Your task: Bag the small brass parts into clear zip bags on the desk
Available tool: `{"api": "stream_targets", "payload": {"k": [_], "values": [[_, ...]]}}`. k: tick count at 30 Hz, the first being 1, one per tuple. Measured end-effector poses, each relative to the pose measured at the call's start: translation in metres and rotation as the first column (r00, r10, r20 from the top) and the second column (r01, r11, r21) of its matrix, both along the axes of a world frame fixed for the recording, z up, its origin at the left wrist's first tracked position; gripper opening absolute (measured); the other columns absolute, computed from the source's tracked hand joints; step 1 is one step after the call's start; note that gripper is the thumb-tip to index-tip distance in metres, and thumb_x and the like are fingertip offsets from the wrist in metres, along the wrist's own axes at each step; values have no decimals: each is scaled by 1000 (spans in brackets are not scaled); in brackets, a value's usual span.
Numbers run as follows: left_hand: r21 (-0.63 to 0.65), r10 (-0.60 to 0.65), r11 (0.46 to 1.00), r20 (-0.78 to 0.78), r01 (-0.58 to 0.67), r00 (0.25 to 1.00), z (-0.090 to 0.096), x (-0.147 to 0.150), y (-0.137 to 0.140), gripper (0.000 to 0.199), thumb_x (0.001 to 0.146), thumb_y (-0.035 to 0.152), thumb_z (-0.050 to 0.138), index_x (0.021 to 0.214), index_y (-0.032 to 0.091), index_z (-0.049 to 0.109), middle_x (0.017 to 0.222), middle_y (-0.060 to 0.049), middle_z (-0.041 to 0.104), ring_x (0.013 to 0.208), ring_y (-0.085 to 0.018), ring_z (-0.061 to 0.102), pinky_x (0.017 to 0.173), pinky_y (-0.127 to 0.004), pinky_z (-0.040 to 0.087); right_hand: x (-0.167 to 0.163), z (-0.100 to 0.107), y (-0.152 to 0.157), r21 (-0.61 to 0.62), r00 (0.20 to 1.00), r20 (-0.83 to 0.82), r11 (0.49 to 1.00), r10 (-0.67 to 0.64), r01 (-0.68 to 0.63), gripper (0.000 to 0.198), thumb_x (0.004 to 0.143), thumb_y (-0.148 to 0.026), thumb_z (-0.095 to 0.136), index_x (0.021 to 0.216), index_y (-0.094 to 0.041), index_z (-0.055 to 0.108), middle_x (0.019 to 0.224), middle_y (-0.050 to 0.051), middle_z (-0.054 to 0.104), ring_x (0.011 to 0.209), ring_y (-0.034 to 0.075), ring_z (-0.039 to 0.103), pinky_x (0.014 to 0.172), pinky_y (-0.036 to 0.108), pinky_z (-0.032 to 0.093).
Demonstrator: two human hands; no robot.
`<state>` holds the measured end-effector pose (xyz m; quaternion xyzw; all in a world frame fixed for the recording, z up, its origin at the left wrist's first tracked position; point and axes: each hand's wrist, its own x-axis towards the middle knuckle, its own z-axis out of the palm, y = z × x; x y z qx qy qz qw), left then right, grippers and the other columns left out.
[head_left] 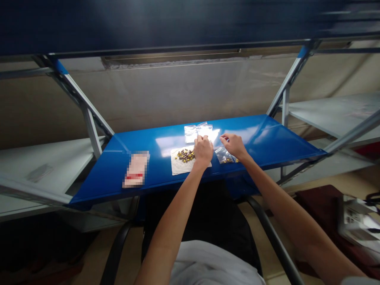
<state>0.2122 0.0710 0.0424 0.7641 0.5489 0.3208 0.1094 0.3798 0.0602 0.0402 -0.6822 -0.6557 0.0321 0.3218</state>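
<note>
While our left hand (203,152) bends over the cloth (178,170), our right hand (234,145) is near a filled bag (223,155)

Capsules (184,155) lie heaped on the cloth, beside our left hand, whose fingers curl; we cannot tell whether they hold anything. Our right hand's fingers are drawn narrow over the surface (267,138), their grip unclear to us. Flat bags (190,134) lie just beyond the left hand.

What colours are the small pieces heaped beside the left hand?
The pieces are yellow and dark brown, in head view.
</note>
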Motion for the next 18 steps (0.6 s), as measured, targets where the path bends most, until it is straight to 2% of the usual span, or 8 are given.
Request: {"api": "stream_targets", "payload": {"k": [5,9,12,15,18], "values": [[-32,49,998,-102,-53,994,4,-12,24,36,99,19,60,135,18,63,132,-19,61,127,-35,56,96,-41,53,-35,2,47,-47,978,-168,992,-122,116,29,95,-38,65,110,-15,75,99,15,79,92,26,72,86,34,51],[-29,23,999,-104,-26,994,2,-10,27,32,101,15,53,130,20,65,128,-18,63,125,-33,56,94,-40,53,-44,-4,58,-113,956,-199,974,-214,195,18,89,-31,66,96,-17,75,99,15,78,96,27,72,86,34,52],[-12,-3,1000,-89,2,996,0,-9,25,33,100,12,52,129,20,65,127,-18,64,124,-32,56,94,-39,53,-45,-2,60,-118,953,-214,974,-213,191,13,85,-23,61,82,-17,72,94,14,78,97,27,71,88,34,51],[-10,8,1000,6,-8,1000,0,-10,23,36,97,11,53,131,17,64,131,-20,62,127,-33,57,98,-39,52,-45,6,58,-69,945,-272,983,-182,169,11,83,-23,61,75,-19,67,90,12,77,93,26,70,85,34,51],[-37,58,998,272,-50,961,6,-13,21,36,101,15,50,135,13,62,133,-22,63,126,-31,61,105,-41,50,-46,18,44,12,884,-464,997,-56,70,13,82,-32,65,78,-20,64,89,9,75,88,23,71,72,30,50]]}}
